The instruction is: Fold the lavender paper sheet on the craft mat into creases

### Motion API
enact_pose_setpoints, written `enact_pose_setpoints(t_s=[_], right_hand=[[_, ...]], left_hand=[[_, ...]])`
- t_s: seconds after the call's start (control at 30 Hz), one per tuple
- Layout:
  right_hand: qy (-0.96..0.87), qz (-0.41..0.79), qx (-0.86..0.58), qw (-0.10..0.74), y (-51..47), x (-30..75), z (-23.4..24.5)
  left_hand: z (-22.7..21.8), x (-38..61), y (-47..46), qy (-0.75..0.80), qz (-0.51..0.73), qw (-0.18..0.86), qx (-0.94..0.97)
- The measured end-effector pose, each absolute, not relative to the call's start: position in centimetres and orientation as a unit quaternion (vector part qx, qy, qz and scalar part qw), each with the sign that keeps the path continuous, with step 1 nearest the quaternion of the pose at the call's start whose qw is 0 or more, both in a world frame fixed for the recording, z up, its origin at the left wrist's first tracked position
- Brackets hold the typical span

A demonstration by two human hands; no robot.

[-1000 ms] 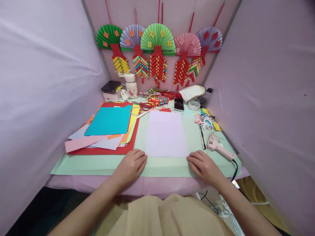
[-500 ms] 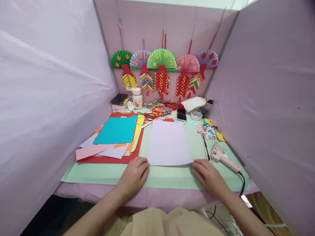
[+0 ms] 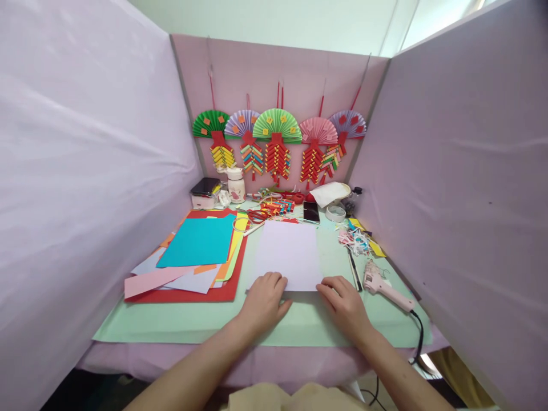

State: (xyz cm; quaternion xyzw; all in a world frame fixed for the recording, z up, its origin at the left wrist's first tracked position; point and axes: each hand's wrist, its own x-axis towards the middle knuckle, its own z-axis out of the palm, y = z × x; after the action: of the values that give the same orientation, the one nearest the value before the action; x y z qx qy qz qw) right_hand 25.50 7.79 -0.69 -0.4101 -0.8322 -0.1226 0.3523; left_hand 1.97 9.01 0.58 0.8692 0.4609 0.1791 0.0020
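Two hands on one sheet. Left hand and right hand both rest at the near short edge of the pale lilac sheet, which lies flat on the green mat, centre of the table.

- Long axis of the sheet: runs straight away from the person, toward the back wall with the paper fans. From the fingers the sheet lies directly ahead.
- Left fingertips overlap the near-left corner; right fingertips touch the edge close to the near-right corner. Neither hand is clearly nearer.
- Fingers: loosely curved and spread, laid on top, nothing clasped. Whether a thumb sits under the edge, I cannot tell.
- Stack of coloured paper just beside the sheet on the left; glue gun near the right hand, not touching it.

Change from half a second ago: the hands were wider apart, just outside the near corners; they have come inward onto the edge. View has tilted up, so more wall shows.
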Motion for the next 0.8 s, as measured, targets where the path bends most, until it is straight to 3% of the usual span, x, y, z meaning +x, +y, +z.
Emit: enact_pose_setpoints(t_s=[0.13, 0.27, 0.37, 0.47, 0.63, 0.8], right_hand=[[-0.807, -0.127, -0.367, 0.445, 7.9, 23.7, -0.9], [-0.735, -0.123, -0.409, 0.527, 7.9, 22.3, -1.8], [-0.743, -0.092, -0.423, 0.511, 8.1, 22.1, -2.1], [-0.77, -0.059, -0.418, 0.478, 8.3, 22.2, -2.1], [-0.79, -0.025, -0.417, 0.449, 8.5, 22.1, -1.9], [-0.803, -0.008, -0.424, 0.419, 8.6, 22.1, -1.5]], left_hand=[[-0.5, 0.7, 10.3, 0.499, 0.24, 0.018, 0.833], [-0.2, -1.4, 11.3, 0.524, 0.419, 0.119, 0.732], [1.3, -2.8, 11.7, 0.55, 0.613, 0.23, 0.519], [3.1, -3.7, 12.3, 0.469, 0.761, 0.354, 0.274], [4.4, -4.7, 13.1, 0.299, 0.773, 0.543, 0.132], [3.6, -5.4, 13.4, 0.251, 0.76, 0.591, 0.1]])
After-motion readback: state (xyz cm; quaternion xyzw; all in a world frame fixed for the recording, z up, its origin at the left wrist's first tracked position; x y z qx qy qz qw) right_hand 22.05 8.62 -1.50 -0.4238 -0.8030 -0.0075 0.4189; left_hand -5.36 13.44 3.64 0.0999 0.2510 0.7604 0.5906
